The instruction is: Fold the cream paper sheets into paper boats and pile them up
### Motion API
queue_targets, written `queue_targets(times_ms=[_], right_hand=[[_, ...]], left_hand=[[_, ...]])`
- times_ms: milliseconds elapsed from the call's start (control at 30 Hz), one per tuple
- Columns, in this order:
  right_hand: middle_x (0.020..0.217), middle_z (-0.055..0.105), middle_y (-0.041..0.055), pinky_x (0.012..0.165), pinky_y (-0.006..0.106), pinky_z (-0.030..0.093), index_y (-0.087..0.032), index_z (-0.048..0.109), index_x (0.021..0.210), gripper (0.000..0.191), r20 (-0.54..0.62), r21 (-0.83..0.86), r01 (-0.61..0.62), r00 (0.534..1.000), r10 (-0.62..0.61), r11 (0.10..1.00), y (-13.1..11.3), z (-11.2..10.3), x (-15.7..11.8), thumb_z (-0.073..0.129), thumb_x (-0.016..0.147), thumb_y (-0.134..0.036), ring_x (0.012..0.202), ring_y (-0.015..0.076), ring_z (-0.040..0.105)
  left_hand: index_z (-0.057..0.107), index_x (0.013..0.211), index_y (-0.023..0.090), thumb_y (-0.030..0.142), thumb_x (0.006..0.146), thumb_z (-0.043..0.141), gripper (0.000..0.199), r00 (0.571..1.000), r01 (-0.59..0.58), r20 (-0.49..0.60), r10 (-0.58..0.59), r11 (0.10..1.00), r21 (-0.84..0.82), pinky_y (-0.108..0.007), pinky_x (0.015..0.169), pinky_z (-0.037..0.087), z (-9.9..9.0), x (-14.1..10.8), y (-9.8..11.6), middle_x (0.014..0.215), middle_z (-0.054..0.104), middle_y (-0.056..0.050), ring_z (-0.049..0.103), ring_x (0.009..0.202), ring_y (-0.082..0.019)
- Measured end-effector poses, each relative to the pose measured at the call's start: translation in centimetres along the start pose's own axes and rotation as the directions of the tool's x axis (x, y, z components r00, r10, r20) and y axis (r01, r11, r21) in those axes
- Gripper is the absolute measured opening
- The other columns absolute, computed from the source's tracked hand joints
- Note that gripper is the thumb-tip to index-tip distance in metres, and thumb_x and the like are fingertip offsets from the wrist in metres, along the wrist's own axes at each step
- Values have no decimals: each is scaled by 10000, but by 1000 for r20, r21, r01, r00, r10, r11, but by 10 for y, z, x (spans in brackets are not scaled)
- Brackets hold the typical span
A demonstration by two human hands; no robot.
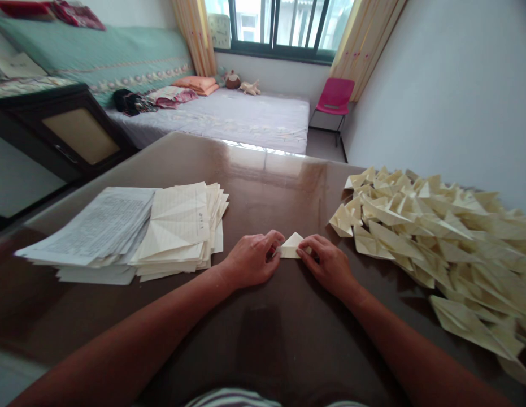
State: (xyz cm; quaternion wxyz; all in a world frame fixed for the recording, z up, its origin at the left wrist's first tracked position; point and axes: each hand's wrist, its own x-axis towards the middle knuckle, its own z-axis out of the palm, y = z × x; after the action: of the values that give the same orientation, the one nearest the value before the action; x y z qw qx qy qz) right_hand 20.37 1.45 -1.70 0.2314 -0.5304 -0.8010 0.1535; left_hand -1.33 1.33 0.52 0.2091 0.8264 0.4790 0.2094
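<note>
A small folded sheet of cream paper (292, 246) lies on the brown table between my hands, with a pointed top and a straight lower edge. My left hand (255, 257) grips its left end with curled fingers. At the other end, my right hand (326, 261) pinches the paper between thumb and fingers. My fingers hide both ends of the folded paper. To the right spreads a large heap of folded paper boats (432, 226), the nearest ones a short way from my right hand.
Left of my hands stand a stack of creased cream sheets (178, 226) and a stack of printed white sheets (97, 226), side by side on the glossy table (263, 181). Beyond the table are a bed (254, 118), a pink chair (335, 97) and a dark cabinet (76, 135).
</note>
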Motion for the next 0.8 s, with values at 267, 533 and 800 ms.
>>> queue_targets(times_ms=[267, 533, 800], right_hand=[[864, 612, 3, 648, 250, 395, -242, 620, 859, 193, -1, 16, -8, 1000, 8, 1000, 0, -1, 1, 495, 905, -383, 753, 147, 563], [1085, 600, 24, 638, 260, 439, -247, 615, 957, 165, -27, 133, -54, 998, 58, 990, 3, -1, 0, 532, 877, -364, 677, 115, 577], [896, 633, 13, 562, 246, 430, -210, 510, 1269, 568, 70, 392, -200, 980, 188, 898, 12, -11, 8, 673, 762, -405, 580, 106, 497]], left_hand=[[599, 1003, 215, 247, 793, 612, 213, 974, 195, -42, -221, 924, -329, -238, 690, 476, 13, 7, -1, 827, 658, 7, 626, 730, -138], [587, 993, 141, 215, 773, 639, 238, 962, 177, -24, -274, 685, -707, -231, 697, 496, 19, 13, -2, 953, 669, -55, 615, 759, -120], [606, 1038, 187, 177, 821, 593, 217, 981, 42, -134, -139, 832, -554, -221, 721, 480, 14, 8, 3, 946, 686, -18, 586, 776, -110]])
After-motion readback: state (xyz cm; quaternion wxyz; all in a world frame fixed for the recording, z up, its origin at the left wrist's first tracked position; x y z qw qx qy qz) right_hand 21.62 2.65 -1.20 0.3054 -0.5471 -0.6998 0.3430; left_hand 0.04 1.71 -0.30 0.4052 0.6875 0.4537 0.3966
